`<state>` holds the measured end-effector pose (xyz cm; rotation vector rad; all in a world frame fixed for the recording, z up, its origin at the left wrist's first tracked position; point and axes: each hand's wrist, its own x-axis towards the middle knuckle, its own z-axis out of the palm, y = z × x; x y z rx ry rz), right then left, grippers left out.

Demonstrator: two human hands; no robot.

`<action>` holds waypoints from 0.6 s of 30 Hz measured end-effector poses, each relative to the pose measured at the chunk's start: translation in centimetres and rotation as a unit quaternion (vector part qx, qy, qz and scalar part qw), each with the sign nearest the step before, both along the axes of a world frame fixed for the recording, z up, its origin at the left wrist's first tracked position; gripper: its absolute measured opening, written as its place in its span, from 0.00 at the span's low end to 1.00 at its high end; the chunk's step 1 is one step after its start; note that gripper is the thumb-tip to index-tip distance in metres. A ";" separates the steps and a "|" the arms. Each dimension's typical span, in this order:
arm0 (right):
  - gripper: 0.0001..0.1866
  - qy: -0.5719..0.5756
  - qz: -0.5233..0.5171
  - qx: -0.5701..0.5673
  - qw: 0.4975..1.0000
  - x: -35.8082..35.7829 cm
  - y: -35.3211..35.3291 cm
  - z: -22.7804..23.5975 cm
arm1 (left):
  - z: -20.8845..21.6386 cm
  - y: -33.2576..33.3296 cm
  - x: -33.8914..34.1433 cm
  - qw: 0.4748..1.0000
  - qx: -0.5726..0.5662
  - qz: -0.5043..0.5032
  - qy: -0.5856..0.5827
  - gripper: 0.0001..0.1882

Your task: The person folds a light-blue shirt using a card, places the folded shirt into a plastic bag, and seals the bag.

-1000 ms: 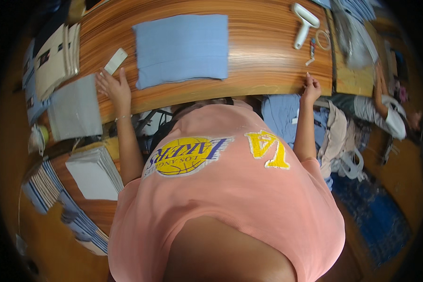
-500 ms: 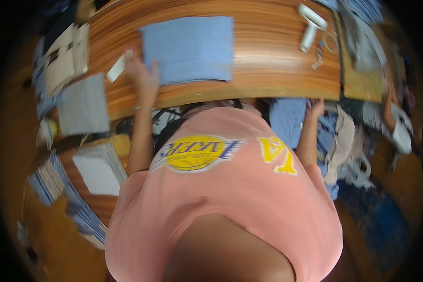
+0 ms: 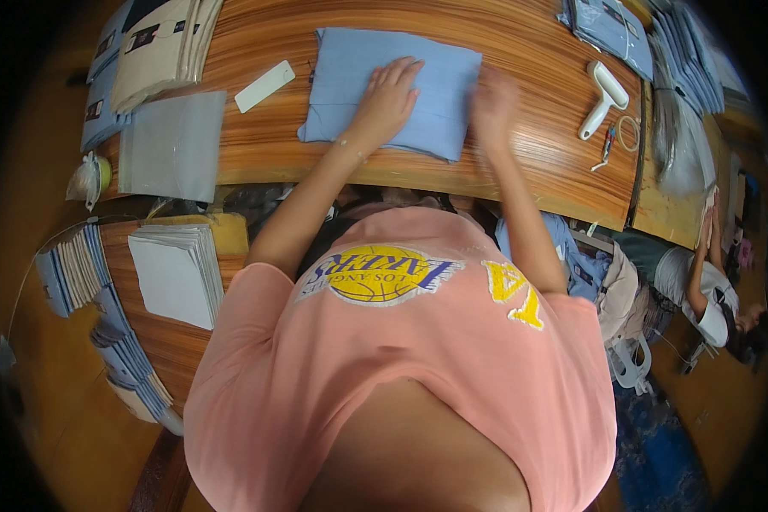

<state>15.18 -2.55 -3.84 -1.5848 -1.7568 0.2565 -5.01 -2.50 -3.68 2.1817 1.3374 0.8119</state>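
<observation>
Left hand (image 3: 386, 107) on blue cloth (image 3: 442, 98)

I see its fingers extended, slightly parted, gripping nothing, the cloth beneath them. The right hand (image 3: 494, 104) blurs just right of them, by the cloth's edge; I can't tell its opening or hold.

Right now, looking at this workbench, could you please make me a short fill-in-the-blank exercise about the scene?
1. The left hand is palm down on a folded cloth whose colour is ____.
2. The right hand looks blurred beside the cloth's ____ edge, as the wearer sees it.
3. The slim pale card lies to the ____ of the cloth, as the wearer sees it.
4. The roller tool with a handle is ____ in colour.

Missing words: light blue; right; left; white.
</observation>
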 end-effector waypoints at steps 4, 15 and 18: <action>0.26 -0.155 0.045 -0.077 0.984 -5.4 3.0 -2.5 | -2.0 3.5 -3.1 0.974 0.018 0.041 0.222 0.24; 0.36 -0.195 0.140 -0.126 0.963 -3.6 -5.7 -1.5 | -1.7 -6.1 -8.1 0.975 -0.010 0.038 0.218 0.28; 0.31 -0.150 -0.018 -0.088 0.985 1.6 -4.7 -3.0 | -5.1 -8.5 -14.8 0.856 0.048 0.377 0.351 0.24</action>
